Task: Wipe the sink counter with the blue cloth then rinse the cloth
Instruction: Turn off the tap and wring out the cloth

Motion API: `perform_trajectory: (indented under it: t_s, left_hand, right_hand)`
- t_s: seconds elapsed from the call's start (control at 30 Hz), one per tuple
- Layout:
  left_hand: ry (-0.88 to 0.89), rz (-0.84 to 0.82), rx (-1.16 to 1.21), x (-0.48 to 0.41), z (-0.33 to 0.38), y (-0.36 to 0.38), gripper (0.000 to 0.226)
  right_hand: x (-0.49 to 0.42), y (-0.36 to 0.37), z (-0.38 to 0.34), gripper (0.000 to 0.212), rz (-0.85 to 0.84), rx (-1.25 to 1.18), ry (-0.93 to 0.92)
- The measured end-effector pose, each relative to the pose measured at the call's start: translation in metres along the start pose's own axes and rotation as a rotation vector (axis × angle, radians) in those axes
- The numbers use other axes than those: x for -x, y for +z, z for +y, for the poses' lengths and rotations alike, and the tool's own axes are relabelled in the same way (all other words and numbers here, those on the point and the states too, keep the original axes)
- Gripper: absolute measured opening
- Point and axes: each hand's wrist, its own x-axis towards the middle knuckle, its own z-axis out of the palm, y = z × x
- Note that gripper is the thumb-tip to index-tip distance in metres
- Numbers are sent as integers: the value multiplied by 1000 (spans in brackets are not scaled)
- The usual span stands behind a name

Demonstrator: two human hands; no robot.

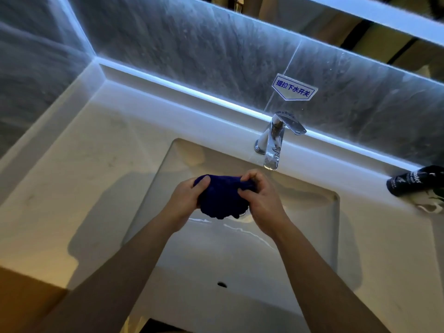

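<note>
The blue cloth [219,197] is bunched into a dark wad held over the white sink basin [310,227]. My left hand [185,200] grips its left side, thumb on top. My right hand [260,199] pinches its right end with curled fingers. Both hands hang just below and in front of the chrome faucet [274,140], whose spout ends above the cloth's right side. No water stream is visible. The pale counter [79,169] surrounds the basin.
A dark tube [413,180] lies on the counter at the right edge, beside a crumpled white item [426,204]. A white label with blue characters [294,88] is stuck on the grey wall behind the faucet. A lit strip runs along the backsplash.
</note>
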Motion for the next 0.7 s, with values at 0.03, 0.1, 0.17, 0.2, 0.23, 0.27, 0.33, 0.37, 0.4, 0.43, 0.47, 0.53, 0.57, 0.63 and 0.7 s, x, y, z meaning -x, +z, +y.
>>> perform_trajectory:
  t_s: [0.03,0.1,0.17,0.2,0.23,0.27,0.33,0.37,0.4,0.43,0.47,0.53,0.57,0.63,0.7]
  left_hand:
    - [-5,53,-4,1,-1,-2,32]
    - [23,141,-43,4,-4,-7,27]
    - [66,229,-80,12,-2,-9,21]
    - [80,272,-91,16,-1,-12,18]
    - [91,312,-103,20,0,-15,17]
    - [103,350,-118,24,1,-20,17]
    - [140,408,-163,29,4,-33,18]
    - [159,431,-201,31,6,-42,18]
    - [177,453,-247,32,10,-52,19]
    - [195,476,-292,33,14,-62,19]
    - [217,498,-325,34,21,-74,19]
    - [266,552,-378,32,36,-103,17]
    - [284,585,-396,29,44,-120,16]
    - [257,637,-422,21,58,-154,26]
    - [127,669,-518,19,64,-186,50]
  right_hand:
    - [-1,3,-3,34,-19,38,-2]
    - [-3,8,-6,39,-70,111,15]
    - [-7,11,-7,48,-158,178,62]
    - [-9,13,-8,54,-221,205,92]
    - [-12,15,-10,56,-285,222,122]
    - [-14,19,-14,55,-334,220,147]
    - [-20,35,-21,42,-375,169,166]
    - [-23,46,-25,35,-367,153,149]
    - [-27,58,-28,30,-341,168,111]
    - [-32,72,-32,27,-314,207,58]
    - [-38,86,-37,28,-296,242,5]
    - [-52,115,-48,33,-292,260,-67]
    - [-60,130,-51,36,-307,265,-84]
    - [-77,157,-54,49,-340,402,-99]
    - [-93,180,-49,62,-308,772,-99]
